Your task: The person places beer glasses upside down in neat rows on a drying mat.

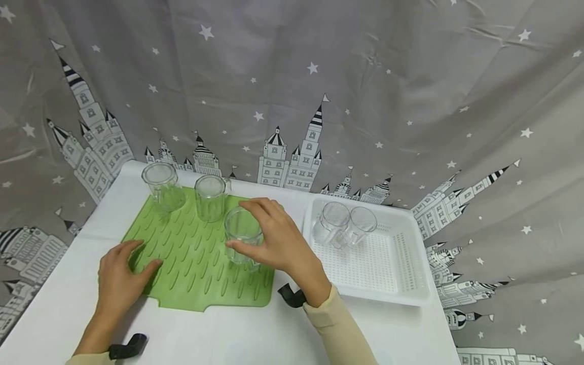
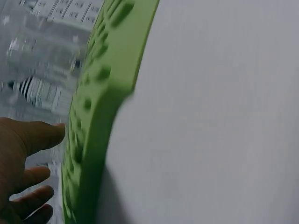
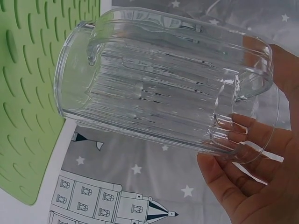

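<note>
My right hand (image 1: pixel 278 238) grips a clear glass mug (image 1: pixel 242 230) near its rim, thumb and fingers on opposite sides. In the right wrist view the mug's ribbed wall (image 3: pixel 154 79) and handle face the camera, its base close to the green mat; whether they touch I cannot tell. Two more glass mugs stand on the green drying mat (image 1: pixel 182 274): one at the back left corner (image 1: pixel 169 195), another at the back middle (image 1: pixel 211 205). At the mat's left edge is my left hand (image 1: pixel 119 276), thumb and fingers spread, holding nothing.
Right of the mat sits a white perforated plastic basket (image 1: pixel 378 268) with two glass mugs (image 1: pixel 335 223) in its back left part. A grey curtain (image 1: pixel 365 101) printed with castles and stars hangs behind the white table (image 1: pixel 191 339). Black curved pieces (image 1: pixel 130 347) show at both wrists.
</note>
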A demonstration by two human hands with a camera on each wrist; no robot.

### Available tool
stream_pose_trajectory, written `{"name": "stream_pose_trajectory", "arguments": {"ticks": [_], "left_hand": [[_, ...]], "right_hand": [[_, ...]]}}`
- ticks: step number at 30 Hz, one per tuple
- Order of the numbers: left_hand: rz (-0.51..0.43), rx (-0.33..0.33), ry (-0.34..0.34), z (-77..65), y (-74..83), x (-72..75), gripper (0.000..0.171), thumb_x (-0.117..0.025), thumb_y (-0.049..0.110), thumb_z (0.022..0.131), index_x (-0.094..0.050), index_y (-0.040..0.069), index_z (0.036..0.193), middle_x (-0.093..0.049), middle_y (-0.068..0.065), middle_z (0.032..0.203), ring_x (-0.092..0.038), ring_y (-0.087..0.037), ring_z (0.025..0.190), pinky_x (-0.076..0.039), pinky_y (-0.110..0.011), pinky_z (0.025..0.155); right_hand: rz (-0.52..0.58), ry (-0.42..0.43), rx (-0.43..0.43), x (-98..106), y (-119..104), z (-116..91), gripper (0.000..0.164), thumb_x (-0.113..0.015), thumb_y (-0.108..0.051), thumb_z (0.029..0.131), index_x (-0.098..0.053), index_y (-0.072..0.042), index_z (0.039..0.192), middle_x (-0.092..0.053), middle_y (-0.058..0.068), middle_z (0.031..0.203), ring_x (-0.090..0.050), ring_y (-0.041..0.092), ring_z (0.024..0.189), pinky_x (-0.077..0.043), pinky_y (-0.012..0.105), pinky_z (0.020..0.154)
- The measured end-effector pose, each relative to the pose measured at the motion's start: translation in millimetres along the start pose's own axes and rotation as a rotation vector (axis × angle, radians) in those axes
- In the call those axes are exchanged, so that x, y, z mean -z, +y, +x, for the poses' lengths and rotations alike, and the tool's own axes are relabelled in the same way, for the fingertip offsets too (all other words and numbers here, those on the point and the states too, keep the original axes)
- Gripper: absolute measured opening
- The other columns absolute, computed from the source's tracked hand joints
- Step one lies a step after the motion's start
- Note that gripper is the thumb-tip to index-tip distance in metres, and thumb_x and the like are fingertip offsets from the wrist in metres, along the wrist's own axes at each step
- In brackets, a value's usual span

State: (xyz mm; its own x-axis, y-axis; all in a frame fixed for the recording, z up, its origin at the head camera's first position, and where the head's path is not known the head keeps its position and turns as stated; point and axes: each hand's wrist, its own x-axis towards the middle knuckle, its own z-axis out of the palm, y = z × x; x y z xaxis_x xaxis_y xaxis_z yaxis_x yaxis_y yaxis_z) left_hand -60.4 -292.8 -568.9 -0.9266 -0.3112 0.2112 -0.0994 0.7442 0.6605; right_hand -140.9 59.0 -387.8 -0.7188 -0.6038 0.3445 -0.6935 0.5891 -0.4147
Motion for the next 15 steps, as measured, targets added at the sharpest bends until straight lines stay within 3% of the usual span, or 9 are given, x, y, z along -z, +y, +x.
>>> {"name": "stream_pose_trajectory", "arguments": {"ticks": [7, 12, 15], "left_hand": [[-0.130, -0.172, -0.042, -9.1, 54.4, -24.3, 0.068, -0.091, 0.009, 0.082, -0.062, -0.002, 0.143, -0.054, -0.034, 0.148, -0.046, -0.058, 0.135, -0.037, -0.077, 0.105], [-0.251, -0.268, -0.148, -20.3, 97.0, -43.5, 0.080, -0.094, 0.008, 0.081, -0.058, 0.009, 0.152, -0.055, -0.024, 0.152, -0.050, -0.050, 0.139, -0.045, -0.073, 0.104], [-0.325, -0.290, -0.211, -24.9, 117.0, -52.0, 0.091, -0.095, 0.011, 0.080, -0.051, 0.017, 0.159, -0.054, -0.019, 0.155, -0.052, -0.047, 0.141, -0.048, -0.074, 0.105]], "right_hand": [[0.005, -0.006, -0.008, -1.5, -0.5, -0.3, 0.078, -0.084, -0.054, 0.090, -0.058, -0.014, 0.152, -0.064, 0.002, 0.149, -0.059, 0.019, 0.141, -0.050, 0.036, 0.122], [0.013, 0.001, -0.010, -3.6, 0.2, -1.7, 0.076, -0.084, -0.054, 0.090, -0.059, -0.014, 0.150, -0.064, 0.002, 0.148, -0.059, 0.019, 0.140, -0.052, 0.036, 0.120], [0.017, -0.001, -0.014, -3.9, -0.3, -2.9, 0.075, -0.084, -0.054, 0.090, -0.059, -0.015, 0.150, -0.064, 0.002, 0.148, -0.059, 0.019, 0.141, -0.052, 0.037, 0.120]]}}
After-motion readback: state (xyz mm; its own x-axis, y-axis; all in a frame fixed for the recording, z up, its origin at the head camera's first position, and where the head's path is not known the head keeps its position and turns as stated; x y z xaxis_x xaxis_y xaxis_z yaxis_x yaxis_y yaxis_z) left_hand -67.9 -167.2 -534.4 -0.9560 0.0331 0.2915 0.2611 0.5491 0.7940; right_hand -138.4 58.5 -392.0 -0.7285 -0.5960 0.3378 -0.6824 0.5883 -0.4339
